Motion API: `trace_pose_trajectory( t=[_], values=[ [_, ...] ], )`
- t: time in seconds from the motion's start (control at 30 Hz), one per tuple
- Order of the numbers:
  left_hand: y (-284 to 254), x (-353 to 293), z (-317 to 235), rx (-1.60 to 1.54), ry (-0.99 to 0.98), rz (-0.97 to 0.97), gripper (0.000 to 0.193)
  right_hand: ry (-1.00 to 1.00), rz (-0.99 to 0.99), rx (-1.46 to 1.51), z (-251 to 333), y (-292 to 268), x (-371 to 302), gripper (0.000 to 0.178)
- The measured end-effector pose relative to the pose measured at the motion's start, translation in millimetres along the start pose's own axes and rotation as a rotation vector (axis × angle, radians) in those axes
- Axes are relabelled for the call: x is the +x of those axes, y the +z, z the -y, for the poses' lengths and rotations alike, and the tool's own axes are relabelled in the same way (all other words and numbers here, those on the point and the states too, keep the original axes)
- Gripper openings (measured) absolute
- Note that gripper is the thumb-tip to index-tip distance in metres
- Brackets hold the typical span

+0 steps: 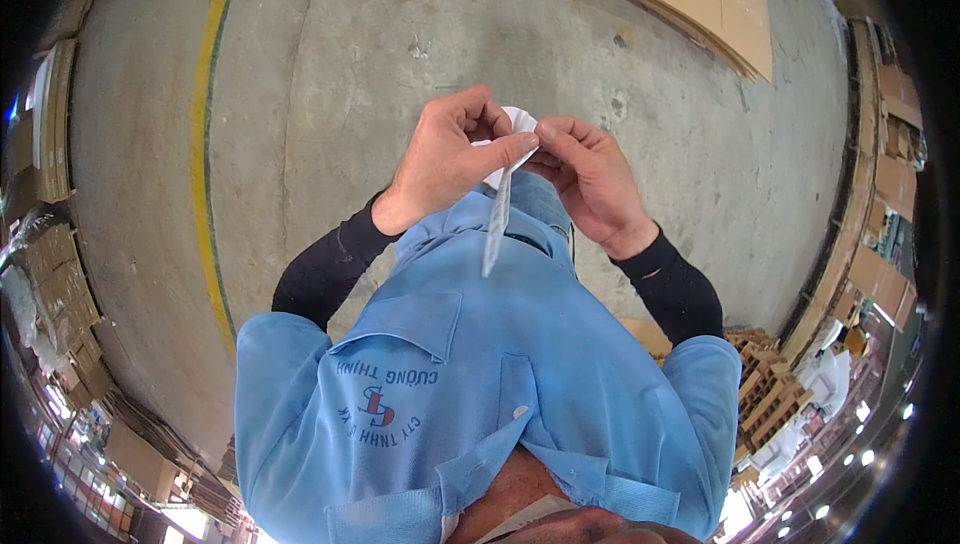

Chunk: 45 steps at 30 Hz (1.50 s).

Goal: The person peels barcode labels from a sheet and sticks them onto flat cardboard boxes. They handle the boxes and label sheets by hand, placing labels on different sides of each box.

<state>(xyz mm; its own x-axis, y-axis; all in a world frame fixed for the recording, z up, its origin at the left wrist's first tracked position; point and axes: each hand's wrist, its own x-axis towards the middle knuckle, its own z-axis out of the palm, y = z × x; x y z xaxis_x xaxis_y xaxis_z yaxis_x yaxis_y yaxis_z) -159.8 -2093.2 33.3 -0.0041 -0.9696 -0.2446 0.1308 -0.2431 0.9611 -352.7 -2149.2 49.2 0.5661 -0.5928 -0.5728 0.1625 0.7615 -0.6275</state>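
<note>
Grey concrete floor point(350, 64) spreads out below, with a yellow line point(204, 94) along the left and flat cardboard point(705, 4) at upper right. From my remote seat I see the left hand point(443, 149) and right hand point(592, 174) close together, both pinching a white strip point(497, 224); its curled part sits between their fingertips, its tail trailing toward the blue shirt point(560, 344).

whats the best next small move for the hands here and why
Probably ease the right hand slightly outward while the left hand holds firm: the two crowd together at the white piece, covering part of it, and a narrow white strip hangs below them.
</note>
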Motion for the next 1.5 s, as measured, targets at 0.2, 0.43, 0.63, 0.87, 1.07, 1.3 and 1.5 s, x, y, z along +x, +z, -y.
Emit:
trace_pose_trajectory(
  t=[0.2, 0.43, 0.63, 0.87, 1.07, 1.3, 1.5],
  values=[
    [-27, 88, -46, 0.024, 0.000, 0.003, 0.022, -0.130, -0.040, 0.104, 45, 3, 64, 0.025],
    [-65, 219, -95, 0.315, -0.199, 0.129, 0.022, -0.338, 0.046, 0.016, 108, -15, 160, 0.029],
    [-76, 317, -137, 0.323, -0.265, 0.110, 0.031, -0.470, 0.122, -0.145, 190, -17, 237, 0.032],
    [-108, 412, -171, 0.358, -0.277, 0.175, 0.024, -0.393, 0.169, -0.249, 274, -20, 305, 0.034],
    [-143, 497, -183, 0.141, -0.271, 0.301, 0.020, -0.410, 0.118, -0.192, 324, -14, 363, 0.031],
    [-165, 567, -203, 0.048, -0.302, 0.297, 0.021, -0.422, 0.033, -0.147, 375, -8, 414, 0.029],
    [-170, 620, -211, 0.159, -0.322, 0.314, 0.019, -0.376, 0.044, -0.170, 414, -21, 451, 0.028]
  ],
)
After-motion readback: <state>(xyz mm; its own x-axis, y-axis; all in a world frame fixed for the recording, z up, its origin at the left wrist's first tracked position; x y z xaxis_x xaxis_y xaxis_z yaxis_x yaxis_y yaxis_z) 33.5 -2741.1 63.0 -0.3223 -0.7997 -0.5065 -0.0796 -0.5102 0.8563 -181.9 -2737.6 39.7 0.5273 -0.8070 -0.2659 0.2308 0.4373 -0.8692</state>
